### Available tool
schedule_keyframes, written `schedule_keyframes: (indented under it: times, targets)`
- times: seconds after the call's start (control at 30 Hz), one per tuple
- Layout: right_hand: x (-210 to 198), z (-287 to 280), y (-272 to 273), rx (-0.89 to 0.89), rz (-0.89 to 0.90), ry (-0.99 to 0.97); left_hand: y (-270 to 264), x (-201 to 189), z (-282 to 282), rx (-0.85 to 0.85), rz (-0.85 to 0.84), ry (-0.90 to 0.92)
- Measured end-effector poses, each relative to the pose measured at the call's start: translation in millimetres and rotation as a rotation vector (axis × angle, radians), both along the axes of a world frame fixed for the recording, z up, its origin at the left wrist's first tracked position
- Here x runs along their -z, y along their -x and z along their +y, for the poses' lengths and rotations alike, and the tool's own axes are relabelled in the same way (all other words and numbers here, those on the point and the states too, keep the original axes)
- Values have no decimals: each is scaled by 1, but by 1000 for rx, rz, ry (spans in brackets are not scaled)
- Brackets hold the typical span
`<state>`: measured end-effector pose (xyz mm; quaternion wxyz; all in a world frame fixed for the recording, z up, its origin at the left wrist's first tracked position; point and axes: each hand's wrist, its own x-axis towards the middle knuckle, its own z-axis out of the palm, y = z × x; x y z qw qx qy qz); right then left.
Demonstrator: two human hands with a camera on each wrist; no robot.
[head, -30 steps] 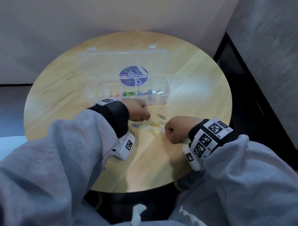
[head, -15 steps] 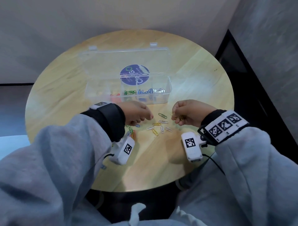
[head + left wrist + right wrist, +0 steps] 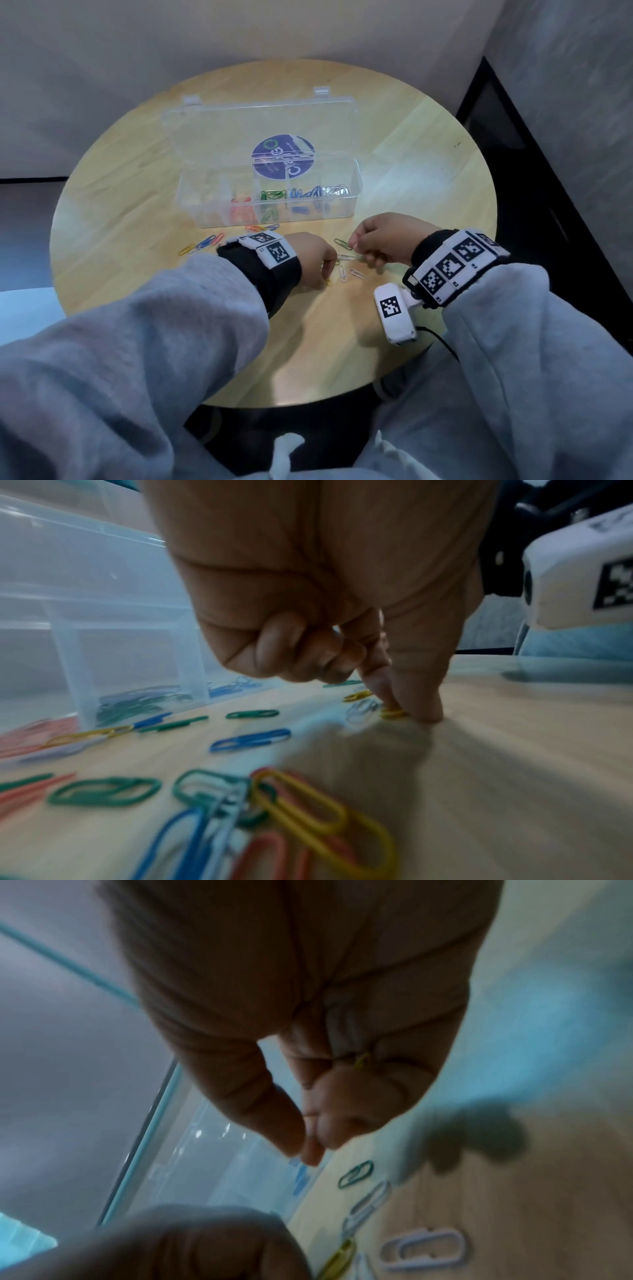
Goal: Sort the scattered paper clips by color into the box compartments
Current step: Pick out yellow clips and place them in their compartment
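The clear compartment box (image 3: 356,202) stands open mid-table, holding red, green, blue and white clips in separate sections. My left hand (image 3: 325,278) is down on the table; in the left wrist view its thumb and forefinger (image 3: 407,710) pinch a yellow paper clip (image 3: 394,714) against the wood, the other fingers curled. My right hand (image 3: 352,244) hovers just above a green clip (image 3: 342,243), thumb and forefinger tips together (image 3: 308,1146), and a yellow clip (image 3: 363,1060) is tucked in its curled fingers. White clips (image 3: 356,273) lie between the hands.
Several more clips in mixed colours (image 3: 205,241) lie left of my left wrist, in front of the box. The box lid (image 3: 260,123) lies open behind it. The round table's near edge (image 3: 308,401) is close to my body. Walls close in behind and to the right.
My right hand rose from the table with a yellow clip and moved toward the box, then left over the green clip. My left hand shifted nearer and right, onto a yellow clip.
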<state>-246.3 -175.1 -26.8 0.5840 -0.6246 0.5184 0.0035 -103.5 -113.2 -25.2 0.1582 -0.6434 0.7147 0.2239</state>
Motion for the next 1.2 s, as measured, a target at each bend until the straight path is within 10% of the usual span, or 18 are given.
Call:
schedule_keyframes:
  times: [0.23,0.67,0.87,1.2]
  targets:
    - [-1,7,-11,-180,148,209,-23,-5,4,-156,111,-52]
    - [3,17,-48,-430,426,436,-92,-35,27,-1005,1115,42]
    - [-6,15,-54,-439,489,414,-130,-34,40,-1180,1223,201]
    - [-47,7,-126,-135,5,145,-170,-41,37,-1126,1148,199]
